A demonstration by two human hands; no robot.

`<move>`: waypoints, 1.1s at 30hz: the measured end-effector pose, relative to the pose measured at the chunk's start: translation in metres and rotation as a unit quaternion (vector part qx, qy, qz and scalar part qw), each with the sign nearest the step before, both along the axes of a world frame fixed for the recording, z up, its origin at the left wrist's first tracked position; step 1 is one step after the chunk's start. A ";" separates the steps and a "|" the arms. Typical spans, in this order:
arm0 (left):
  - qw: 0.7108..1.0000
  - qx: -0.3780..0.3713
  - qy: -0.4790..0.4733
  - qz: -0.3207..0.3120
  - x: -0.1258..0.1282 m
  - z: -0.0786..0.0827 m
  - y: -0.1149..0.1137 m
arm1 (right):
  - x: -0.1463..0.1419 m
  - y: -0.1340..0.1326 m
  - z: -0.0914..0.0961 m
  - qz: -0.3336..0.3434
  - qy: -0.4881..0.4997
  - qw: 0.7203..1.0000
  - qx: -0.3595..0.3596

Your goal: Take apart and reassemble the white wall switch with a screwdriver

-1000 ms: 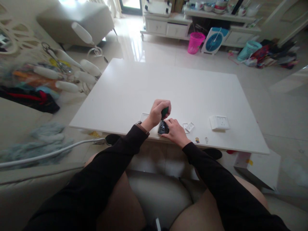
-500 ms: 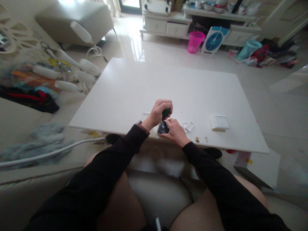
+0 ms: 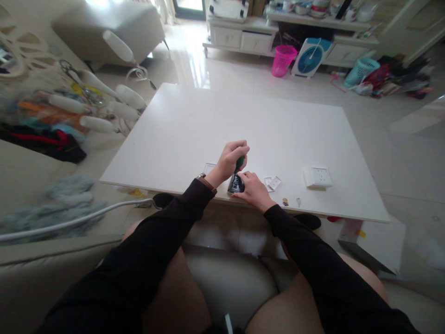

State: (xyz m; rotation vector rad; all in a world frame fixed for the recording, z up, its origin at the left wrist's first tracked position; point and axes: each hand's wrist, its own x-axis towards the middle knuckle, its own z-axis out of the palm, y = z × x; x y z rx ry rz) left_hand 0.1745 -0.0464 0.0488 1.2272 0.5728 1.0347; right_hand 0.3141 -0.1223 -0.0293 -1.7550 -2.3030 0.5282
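Note:
My left hand [image 3: 232, 157] is closed around the green handle of a screwdriver [image 3: 240, 162], upright over a black device part [image 3: 235, 184] near the table's front edge. The screwdriver's tip meets the far end of this part or sits just above it; I cannot tell which. My right hand [image 3: 255, 189] grips the black part from the right, thumb on the near side and fingers at the far side. Two small white plates [image 3: 275, 183] lie just right of my right hand. Partly behind my left wrist is a clear or white flat frame [image 3: 209, 168].
A white wall socket on its box [image 3: 317, 177] stands on the right of the white table [image 3: 243, 118]. Near the front edge lie a small yellow figure [image 3: 285, 202] and a small key-like piece [image 3: 298, 202]. A floor lamp [image 3: 118, 102] rises beside the table's left edge.
My left fist has risen slightly and turned a little on the screwdriver handle. My right hand and the black part stay in place.

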 end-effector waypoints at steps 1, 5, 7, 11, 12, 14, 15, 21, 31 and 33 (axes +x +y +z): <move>1.000 -0.004 0.003 0.000 0.000 0.001 0.000 | 0.000 0.000 0.000 0.000 -0.001 1.000 0.001; 1.000 -0.015 0.025 -0.004 0.000 0.005 -0.002 | 0.000 0.000 -0.001 0.001 -0.004 1.000 0.005; 0.999 -0.011 0.035 0.003 -0.001 0.008 -0.002 | 0.000 0.001 -0.001 0.001 -0.004 1.000 0.004; 0.999 -0.007 0.032 0.012 -0.003 0.011 -0.001 | 0.000 0.001 0.001 -0.001 -0.002 1.000 -0.001; 0.999 -0.008 0.029 0.015 -0.003 0.010 0.000 | 0.000 0.001 0.001 0.000 0.001 1.000 -0.002; 0.999 -0.007 0.031 0.021 -0.003 0.009 0.002 | 0.000 0.001 0.001 0.001 0.007 1.000 -0.001; 0.999 -0.002 0.036 0.023 -0.003 0.008 0.003 | 0.001 0.001 0.000 0.002 0.009 1.000 0.000; 0.996 0.044 0.065 0.037 0.003 0.009 -0.001 | 0.001 0.001 -0.001 0.002 0.003 1.000 0.004; 0.996 0.030 0.078 0.011 -0.002 0.012 0.000 | 0.001 0.001 -0.003 0.003 0.004 1.000 0.006; 0.998 0.025 0.060 0.003 -0.004 0.009 0.003 | 0.002 0.001 -0.003 0.004 0.006 1.000 0.006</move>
